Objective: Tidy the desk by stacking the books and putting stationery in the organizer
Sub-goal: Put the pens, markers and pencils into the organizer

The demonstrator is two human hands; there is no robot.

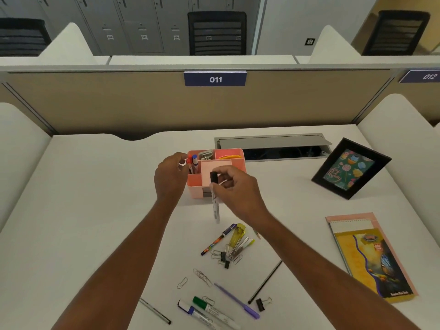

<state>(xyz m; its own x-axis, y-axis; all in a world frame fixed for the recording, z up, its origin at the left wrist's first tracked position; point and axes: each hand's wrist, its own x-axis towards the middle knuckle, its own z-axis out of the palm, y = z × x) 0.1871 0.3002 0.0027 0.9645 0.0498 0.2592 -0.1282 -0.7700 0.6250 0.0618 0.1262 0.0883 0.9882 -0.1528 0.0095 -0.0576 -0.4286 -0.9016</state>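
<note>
Spanning the view, the white surface (95,210) carries a pink organizer (215,173) near its centre. Right of and nearer than the organizer lie stacked books (371,256); farther right of it stands a picture frame (350,169). Right hand (234,189), just in front of the organizer, grips a black-capped marker (215,198) upright above the surface. Left hand (170,177), at the organizer's left side, pinches a red marker (189,161) standing in its left compartment beside a blue marker (195,163). Loose pens (220,239), markers (212,310) and paper clips (202,277) lie nearer than the organizer.
</note>
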